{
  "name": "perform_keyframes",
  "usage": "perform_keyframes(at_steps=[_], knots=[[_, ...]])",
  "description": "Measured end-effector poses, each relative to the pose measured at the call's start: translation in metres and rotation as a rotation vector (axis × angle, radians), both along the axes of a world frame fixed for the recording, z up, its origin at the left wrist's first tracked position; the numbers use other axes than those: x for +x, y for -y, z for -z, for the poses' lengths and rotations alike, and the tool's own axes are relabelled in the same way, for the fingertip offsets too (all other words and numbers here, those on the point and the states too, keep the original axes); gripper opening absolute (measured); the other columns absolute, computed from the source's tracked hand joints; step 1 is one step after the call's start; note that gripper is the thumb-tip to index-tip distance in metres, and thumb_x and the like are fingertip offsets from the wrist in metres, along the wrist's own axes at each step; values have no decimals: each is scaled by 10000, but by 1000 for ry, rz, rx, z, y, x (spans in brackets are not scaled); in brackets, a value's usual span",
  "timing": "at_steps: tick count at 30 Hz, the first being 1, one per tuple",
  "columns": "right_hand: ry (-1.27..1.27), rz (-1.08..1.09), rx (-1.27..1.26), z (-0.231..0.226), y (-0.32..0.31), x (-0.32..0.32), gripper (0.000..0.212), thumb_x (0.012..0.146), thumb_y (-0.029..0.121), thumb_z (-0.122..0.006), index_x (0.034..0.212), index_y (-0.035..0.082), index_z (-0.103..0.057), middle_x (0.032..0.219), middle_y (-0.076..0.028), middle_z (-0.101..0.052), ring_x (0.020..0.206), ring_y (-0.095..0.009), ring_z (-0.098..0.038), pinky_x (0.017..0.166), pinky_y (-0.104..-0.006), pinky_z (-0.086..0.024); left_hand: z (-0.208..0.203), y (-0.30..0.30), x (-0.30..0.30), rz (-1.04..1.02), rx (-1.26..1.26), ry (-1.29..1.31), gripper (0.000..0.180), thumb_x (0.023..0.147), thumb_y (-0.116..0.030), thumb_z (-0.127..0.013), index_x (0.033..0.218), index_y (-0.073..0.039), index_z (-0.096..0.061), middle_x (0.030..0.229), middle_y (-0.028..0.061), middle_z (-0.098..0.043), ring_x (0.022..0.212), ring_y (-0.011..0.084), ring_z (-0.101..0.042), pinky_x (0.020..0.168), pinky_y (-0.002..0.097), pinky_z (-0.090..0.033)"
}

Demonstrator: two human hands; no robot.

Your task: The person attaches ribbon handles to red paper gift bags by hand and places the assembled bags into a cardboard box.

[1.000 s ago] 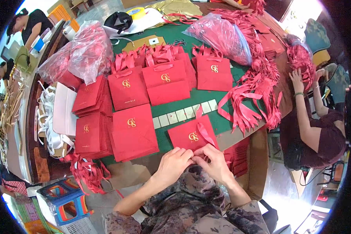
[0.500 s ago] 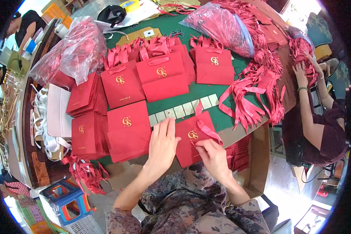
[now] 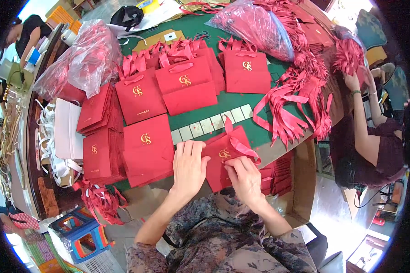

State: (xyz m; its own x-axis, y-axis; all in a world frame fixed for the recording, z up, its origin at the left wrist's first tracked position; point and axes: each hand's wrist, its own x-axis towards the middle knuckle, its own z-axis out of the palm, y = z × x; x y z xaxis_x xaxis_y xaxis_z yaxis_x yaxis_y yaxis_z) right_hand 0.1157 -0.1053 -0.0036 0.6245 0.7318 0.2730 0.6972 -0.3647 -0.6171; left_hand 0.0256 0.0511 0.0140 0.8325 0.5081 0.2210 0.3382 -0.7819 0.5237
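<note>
A red paper bag point(image 3: 217, 164) is laid on the green worktop point(image 3: 238, 101) near its front edge, gold emblem facing up, with a pink ribbon point(image 3: 243, 149) looped at its upper right part. The left hand point(image 3: 189, 168) is placed at the bag's left edge, its grip released, the fingers kept together and the thumb spread toward the bag. The right hand point(image 3: 247, 179) is held over the bag's lower right part, thumb and forefinger brought close together; whether anything is grasped in that grip cannot be told. Just beyond the bag, a row of white rectangles point(image 3: 217, 122) is set out. To the left, a pile of red bags point(image 3: 146, 150) is stacked. At the right, a bundle of pink ribbons point(image 3: 283, 117) is heaped, and red strands point(image 3: 349, 55) are handled by a co-worker.
</note>
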Motion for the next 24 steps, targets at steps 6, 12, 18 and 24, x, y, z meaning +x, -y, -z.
perform_keyframes(at_steps=[6, 12, 18, 24], knots=[[-111, -12, 203, -10, -12, 0, 153, 824, -10, -717, 959, 26, -656, 888, -126, -665, 809, -297, -666, 690, -365, -535, -9, 2, 0, 76, -172, 81, 211, 810, 5, -663, 1003, -46, -596, 940, 108, -643, 924, 331, -546, 803, 412, -469], [-151, 0, 220, -15, -17, -2, 140, 817, 9, -728, 940, 31, -665, 861, -112, -669, 778, -279, -674, 663, -351, -533, -19, 2, -4, 75, -319, 73, 125, 878, -9, -594, 998, -34, -619, 883, 106, -658, 879, 309, -579, 748, 397, -484], [-169, -7, 219, -20, -15, -1, 122, 807, 12, -731, 909, 30, -665, 841, -111, -666, 753, -275, -674, 652, -343, -530, -25, 5, -5, 73, -376, 77, 126, 906, -27, -573, 1017, -34, -631, 884, 103, -664, 846, 295, -600, 719, 401, -493], [-94, -30, 134, -28, -17, 1, 139, 773, 2, -717, 891, 27, -647, 826, -118, -654, 752, -297, -665, 646, -372, -528, -23, 13, -4, 75, -290, 111, 138, 864, -3, -597, 992, -37, -634, 895, 116, -666, 856, 318, -592, 744, 414, -493]])
